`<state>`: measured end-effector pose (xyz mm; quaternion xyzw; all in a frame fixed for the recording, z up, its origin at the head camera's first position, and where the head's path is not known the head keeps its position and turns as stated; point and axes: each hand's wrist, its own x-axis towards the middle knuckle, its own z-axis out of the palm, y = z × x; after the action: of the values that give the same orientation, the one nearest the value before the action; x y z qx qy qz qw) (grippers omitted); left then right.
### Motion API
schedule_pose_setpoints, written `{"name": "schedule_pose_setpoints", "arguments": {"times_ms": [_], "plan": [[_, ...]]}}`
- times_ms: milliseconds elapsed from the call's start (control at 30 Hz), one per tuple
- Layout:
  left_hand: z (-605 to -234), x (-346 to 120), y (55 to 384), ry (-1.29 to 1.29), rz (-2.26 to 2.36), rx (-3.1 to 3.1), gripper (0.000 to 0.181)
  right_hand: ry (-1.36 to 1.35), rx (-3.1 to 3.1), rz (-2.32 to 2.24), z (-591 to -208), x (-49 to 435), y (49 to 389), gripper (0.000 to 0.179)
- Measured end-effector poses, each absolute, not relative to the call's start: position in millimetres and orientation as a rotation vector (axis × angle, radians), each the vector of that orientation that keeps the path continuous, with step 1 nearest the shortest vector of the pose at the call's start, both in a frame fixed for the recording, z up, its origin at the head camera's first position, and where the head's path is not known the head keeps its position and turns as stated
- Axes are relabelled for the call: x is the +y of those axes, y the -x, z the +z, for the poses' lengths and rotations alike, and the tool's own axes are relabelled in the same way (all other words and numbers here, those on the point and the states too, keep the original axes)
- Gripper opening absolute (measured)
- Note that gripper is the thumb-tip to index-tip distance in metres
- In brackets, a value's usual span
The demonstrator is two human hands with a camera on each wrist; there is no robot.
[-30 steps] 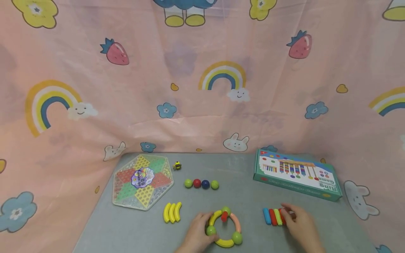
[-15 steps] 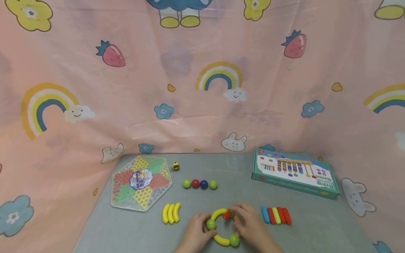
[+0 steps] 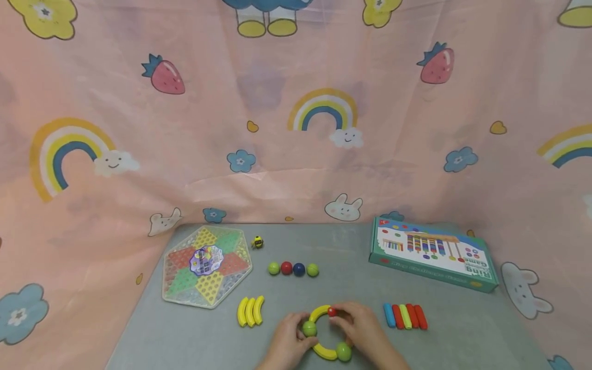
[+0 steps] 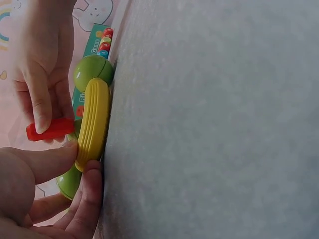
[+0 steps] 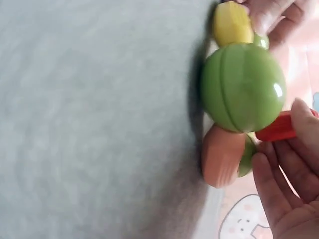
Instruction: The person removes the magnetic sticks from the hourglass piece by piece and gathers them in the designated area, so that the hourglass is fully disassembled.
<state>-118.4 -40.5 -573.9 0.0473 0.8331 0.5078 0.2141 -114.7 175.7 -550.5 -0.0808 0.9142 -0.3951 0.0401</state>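
A toy ring of curved sticks and green balls [image 3: 344,351] stands on the table in front of me. My left hand [image 3: 285,340] holds its left side, thumb and fingers around a yellow curved stick [image 4: 93,122] and the green ball beside it. At the ring's far side, my right hand [image 3: 363,329] pinches a short red rod [image 3: 331,311] between thumb and fingers. In the right wrist view, the red rod [image 5: 276,128] shows behind a green ball [image 5: 244,87], with a peach curved stick [image 5: 223,157] below. The ring's far ball is mostly hidden by my right hand.
Short coloured rods [image 3: 406,316] lie in a row to the right; yellow curved sticks [image 3: 250,311] lie left. Several balls [image 3: 299,270] line up behind. A hexagonal game board [image 3: 182,300], a small bee figure [image 3: 257,242] and a green game box [image 3: 435,257] stand farther back.
My right hand has left the row of rods, moved left to the ring's far side, and now pinches the red rod there. My left hand has kept its hold on the ring.
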Motion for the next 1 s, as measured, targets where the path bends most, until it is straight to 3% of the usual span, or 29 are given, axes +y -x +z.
{"name": "schedule_pose_setpoints", "arguments": {"times_ms": [167,400,567,800,1000], "plan": [[-572.7,-39.3,117.5,-0.125,1.416,2.332,0.052,0.189,2.786,-1.249,-549.5,175.7,111.7,0.023],[-572.6,-38.3,117.0,-0.251,1.464,2.470,0.037,-0.139,2.903,-1.364,-541.8,190.9,104.7,0.027],[-569.0,-35.7,119.2,-0.342,1.474,2.554,0.036,-0.343,2.991,-1.295,-533.8,225.5,99.7,0.037],[-567.4,-33.3,114.3,-0.324,1.456,2.583,0.040,-0.658,2.867,-1.276,-532.7,291.1,93.5,0.065],[-568.6,-27.5,109.3,-0.483,1.150,2.809,0.030,-0.752,2.855,-1.155,-537.2,326.6,91.2,0.063]]}}
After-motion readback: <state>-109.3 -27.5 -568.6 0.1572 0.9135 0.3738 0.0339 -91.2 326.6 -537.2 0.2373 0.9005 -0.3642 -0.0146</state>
